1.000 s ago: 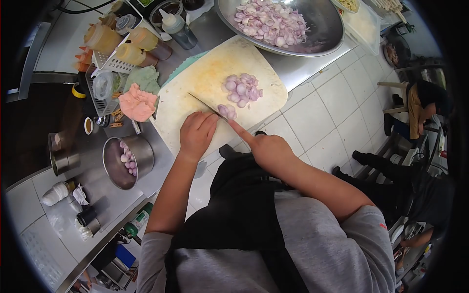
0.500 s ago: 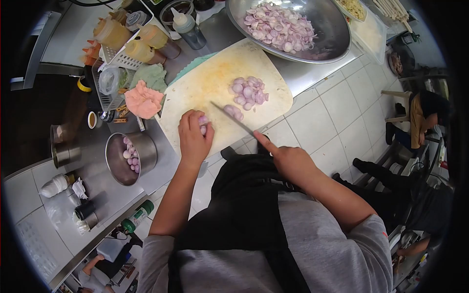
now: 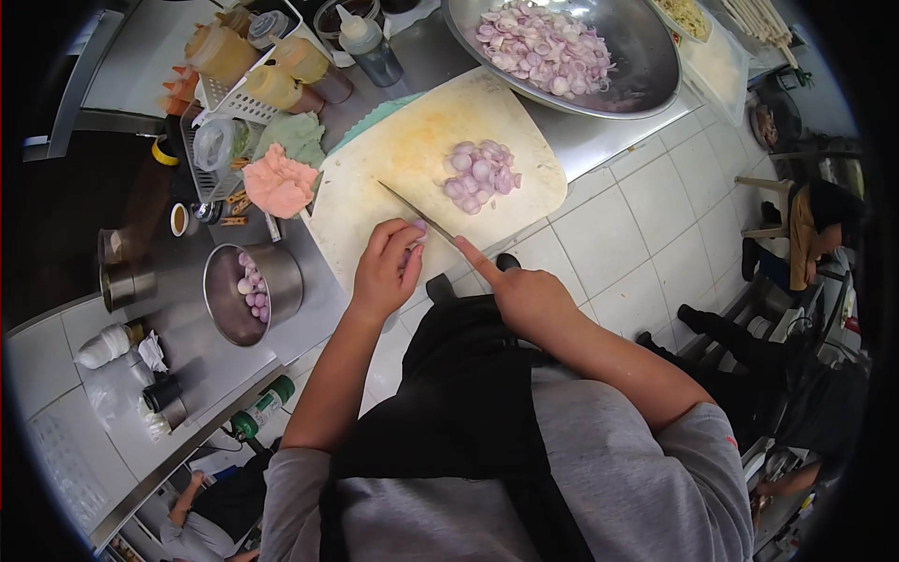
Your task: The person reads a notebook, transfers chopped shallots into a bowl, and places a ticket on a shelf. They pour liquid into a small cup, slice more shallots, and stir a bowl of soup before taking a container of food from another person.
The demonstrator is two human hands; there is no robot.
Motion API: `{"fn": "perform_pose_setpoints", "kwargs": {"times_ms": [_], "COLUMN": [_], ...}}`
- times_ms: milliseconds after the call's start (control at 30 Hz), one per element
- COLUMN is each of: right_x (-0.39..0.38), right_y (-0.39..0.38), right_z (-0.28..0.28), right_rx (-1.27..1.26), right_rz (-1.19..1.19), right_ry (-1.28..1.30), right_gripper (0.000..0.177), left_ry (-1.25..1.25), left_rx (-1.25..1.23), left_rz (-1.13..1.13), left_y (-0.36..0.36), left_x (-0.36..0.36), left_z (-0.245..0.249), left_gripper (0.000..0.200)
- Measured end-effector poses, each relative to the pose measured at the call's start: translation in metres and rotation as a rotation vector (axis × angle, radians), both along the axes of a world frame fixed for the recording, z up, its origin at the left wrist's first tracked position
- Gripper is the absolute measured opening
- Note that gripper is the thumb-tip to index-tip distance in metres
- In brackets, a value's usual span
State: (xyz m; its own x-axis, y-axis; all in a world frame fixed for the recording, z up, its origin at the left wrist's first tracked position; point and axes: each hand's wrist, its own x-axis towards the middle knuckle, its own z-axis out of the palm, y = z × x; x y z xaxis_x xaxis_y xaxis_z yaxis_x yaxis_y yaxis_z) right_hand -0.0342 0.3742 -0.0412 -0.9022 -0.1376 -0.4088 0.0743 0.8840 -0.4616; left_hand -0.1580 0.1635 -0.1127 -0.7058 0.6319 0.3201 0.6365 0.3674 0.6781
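Observation:
My right hand (image 3: 524, 292) is closed round a knife, its index finger stretched along the top near the handle. The knife's blade (image 3: 412, 207) points up and left over the white cutting board (image 3: 375, 155). Beside the blade, my left hand (image 3: 389, 267) has its fingers curled round shallots (image 3: 419, 230) at the board's lower edge. A pile of sliced shallots (image 3: 480, 175) lies on the right part of the board, apart from both hands.
Sliced shallots fill part of a large steel bowl (image 3: 646, 80) beyond the board. A steel pot (image 3: 286, 281) with whole shallots stands at left. Near the board are pink (image 3: 279, 183) and green cloths (image 3: 296, 139) and sauce bottles (image 3: 372, 51). People work at right and lower left.
The knife and my right hand have moved left and slightly up, close to my left hand. My left hand has shifted slightly right. The small group of slices near the blade has joined the pile.

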Motion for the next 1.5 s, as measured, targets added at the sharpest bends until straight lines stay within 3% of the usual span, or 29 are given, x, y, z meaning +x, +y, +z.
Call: {"fn": "perform_pose_setpoints", "kwargs": {"times_ms": [133, 233, 433, 633, 833, 933, 1133, 1233, 1433, 1500], "right_x": [0.0, 0.004, 0.035, 0.017, 0.033, 0.022, 0.029, 0.023, 0.028, 0.026], "right_y": [-0.005, -0.01, -0.01, -0.032, -0.027, -0.034, -0.028, -0.035, -0.029, -0.032], "right_z": [-0.004, 0.001, 0.042, -0.01, 0.033, 0.0, 0.035, -0.002, 0.028, 0.003], "right_rx": [-0.006, 0.035, 0.189, 0.2, 0.147, 0.197, 0.201, 0.188, 0.201, 0.171], "right_rz": [-0.026, -0.044, -0.006, -0.115, -0.084, -0.118, -0.048, -0.094, -0.05, -0.087], "right_ry": [0.053, 0.07, -0.042, 0.189, -0.017, 0.083, -0.038, 0.118, 0.047, 0.061], "right_gripper": [0.098, 0.096, 0.091, 0.092, 0.091, 0.09, 0.089, 0.088, 0.088, 0.089], "left_ry": [-0.046, 0.054, 0.064, 0.174, 0.117, 0.13, 0.189, 0.156, 0.15, 0.195], "left_rx": [-0.021, -0.029, -0.072, -0.043, -0.064, -0.054, -0.05, -0.032, -0.06, -0.029], "left_rz": [0.04, -0.009, -0.014, -0.007, 0.003, -0.008, -0.002, 0.011, 0.028, -0.004], "left_y": [0.0, 0.0, 0.001, 0.005, 0.003, 0.003, 0.003, 0.002, 0.001, 0.001], "left_x": [0.001, -0.002, -0.001, -0.003, -0.001, -0.001, -0.003, -0.001, 0.0, -0.002], "left_z": [-0.005, -0.003, -0.004, -0.005, -0.005, -0.004, -0.007, -0.009, -0.01, -0.009], "left_gripper": [0.03, 0.029, 0.03, 0.029, 0.029, 0.028, 0.028, 0.027, 0.027, 0.027]}}
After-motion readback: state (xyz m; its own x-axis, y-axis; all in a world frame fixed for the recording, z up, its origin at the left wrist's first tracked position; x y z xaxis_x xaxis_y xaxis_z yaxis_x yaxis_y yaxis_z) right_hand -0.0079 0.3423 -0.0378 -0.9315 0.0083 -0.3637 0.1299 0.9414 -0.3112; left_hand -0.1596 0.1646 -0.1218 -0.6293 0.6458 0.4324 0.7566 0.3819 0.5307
